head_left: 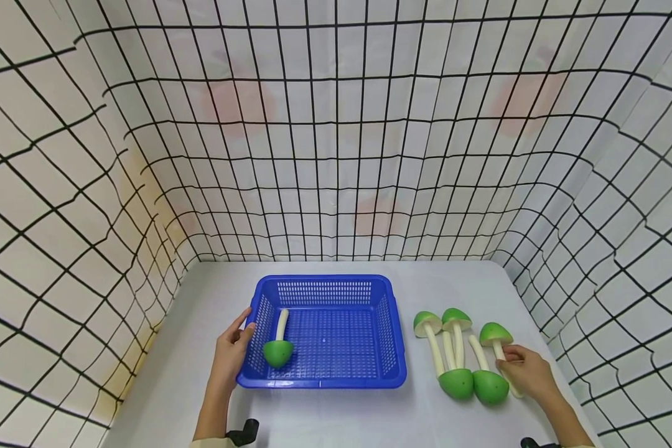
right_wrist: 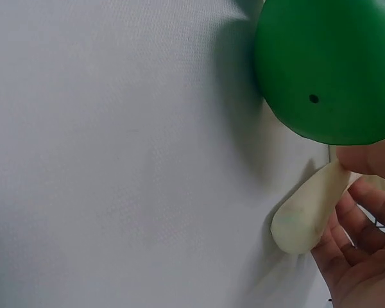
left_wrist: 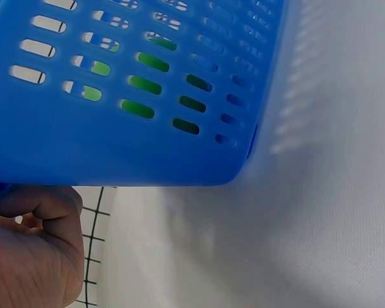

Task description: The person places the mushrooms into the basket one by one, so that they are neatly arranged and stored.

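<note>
A blue plastic basket point(head_left: 323, 383) stands on the table, and my left hand point(head_left: 232, 354) grips its left rim, with the fingers curled at the edge in the left wrist view. Inside it, at the left, lies a toy mushroom point(head_left: 278, 354) with a green cap and a white stem. To the right of the basket, my right hand point(head_left: 529, 373) pinches the stem of another green-capped mushroom point(head_left: 495, 334). The right wrist view shows its stem end point(right_wrist: 298, 228) between thumb and fingers, while a green cap point(right_wrist: 333, 70) fills the upper right.
Several more mushrooms lie close together between the basket and my right hand, among them one with its cap point(head_left: 456, 384) toward me and one with its cap point(head_left: 428, 323) away. White walls with black grid lines point(head_left: 336, 124) enclose the white table point(head_left: 213, 286) at the back and sides.
</note>
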A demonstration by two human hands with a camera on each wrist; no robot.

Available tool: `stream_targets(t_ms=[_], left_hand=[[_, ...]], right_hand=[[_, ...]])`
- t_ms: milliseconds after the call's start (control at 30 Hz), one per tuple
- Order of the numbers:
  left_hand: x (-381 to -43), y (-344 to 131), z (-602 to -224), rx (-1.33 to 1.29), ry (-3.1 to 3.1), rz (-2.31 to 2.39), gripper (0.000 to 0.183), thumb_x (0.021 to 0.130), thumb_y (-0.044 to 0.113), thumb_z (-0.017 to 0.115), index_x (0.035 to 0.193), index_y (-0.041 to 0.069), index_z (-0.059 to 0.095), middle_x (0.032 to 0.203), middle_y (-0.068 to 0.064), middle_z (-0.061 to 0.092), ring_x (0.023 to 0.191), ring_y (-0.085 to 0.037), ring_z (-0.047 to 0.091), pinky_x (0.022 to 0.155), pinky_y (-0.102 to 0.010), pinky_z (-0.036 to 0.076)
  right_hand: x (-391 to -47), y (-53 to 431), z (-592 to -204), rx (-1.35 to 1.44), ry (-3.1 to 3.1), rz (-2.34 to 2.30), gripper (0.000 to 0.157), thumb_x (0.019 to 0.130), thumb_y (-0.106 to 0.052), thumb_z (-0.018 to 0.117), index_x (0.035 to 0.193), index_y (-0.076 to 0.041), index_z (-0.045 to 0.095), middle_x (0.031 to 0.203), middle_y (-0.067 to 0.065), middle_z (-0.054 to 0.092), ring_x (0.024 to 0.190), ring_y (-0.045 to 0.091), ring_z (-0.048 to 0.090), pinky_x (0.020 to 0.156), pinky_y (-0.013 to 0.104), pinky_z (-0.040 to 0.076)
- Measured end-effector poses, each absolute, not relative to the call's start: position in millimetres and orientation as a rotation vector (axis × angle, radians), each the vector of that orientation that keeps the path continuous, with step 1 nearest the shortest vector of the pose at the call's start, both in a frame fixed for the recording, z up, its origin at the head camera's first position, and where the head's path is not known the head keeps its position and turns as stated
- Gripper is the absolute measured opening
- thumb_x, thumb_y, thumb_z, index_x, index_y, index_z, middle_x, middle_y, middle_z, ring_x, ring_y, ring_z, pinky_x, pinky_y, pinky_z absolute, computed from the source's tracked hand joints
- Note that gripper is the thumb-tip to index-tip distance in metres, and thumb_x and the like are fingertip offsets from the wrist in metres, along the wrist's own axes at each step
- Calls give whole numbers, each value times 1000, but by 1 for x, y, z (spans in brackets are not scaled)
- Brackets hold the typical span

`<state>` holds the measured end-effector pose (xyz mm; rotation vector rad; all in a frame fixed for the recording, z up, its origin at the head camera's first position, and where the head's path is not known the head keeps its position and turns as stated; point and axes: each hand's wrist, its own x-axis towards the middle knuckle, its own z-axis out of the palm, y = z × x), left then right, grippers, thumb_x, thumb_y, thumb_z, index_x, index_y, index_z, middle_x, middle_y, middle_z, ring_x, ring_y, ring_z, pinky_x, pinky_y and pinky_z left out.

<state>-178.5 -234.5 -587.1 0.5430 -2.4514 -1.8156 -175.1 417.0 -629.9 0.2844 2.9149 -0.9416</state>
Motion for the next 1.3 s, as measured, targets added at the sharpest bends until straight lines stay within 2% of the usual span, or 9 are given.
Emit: stream_targets(t_ms=[200,633,967,1300], left_hand=[[-177,-234,-587,538,-2448,-1825,52,106,41,56,156,32,46,99,-10,49,93,-22,50,79,-27,46],[-178,-235,-585,487,-2414,-1844,50,106,37,58,154,29,48,92,-4,46,87,-18,46,75,-27,42],[-179,-236,-586,511,-2435,-1841,51,106,40,57,155,32,47,94,-5,47,90,-20,48,79,-29,43],[-179,-236,-588,520,-2431,-1844,51,106,41,56,156,32,46,95,-7,47,90,-21,49,79,-28,45]], right_hand=[[-175,416,-631,250,2942,-921,48,93,-29,74,125,6,66,107,17,76,93,28,73,78,35,50],[-171,414,-628,251,2981,-960,44,92,-29,75,122,2,68,102,12,75,80,1,62,73,28,47],[-171,410,-621,284,2988,-968,47,93,-33,75,125,1,67,105,12,74,79,-6,56,72,24,46],[-175,404,-613,258,3038,-956,50,93,-34,75,127,2,66,105,13,74,83,2,59,75,29,47]])
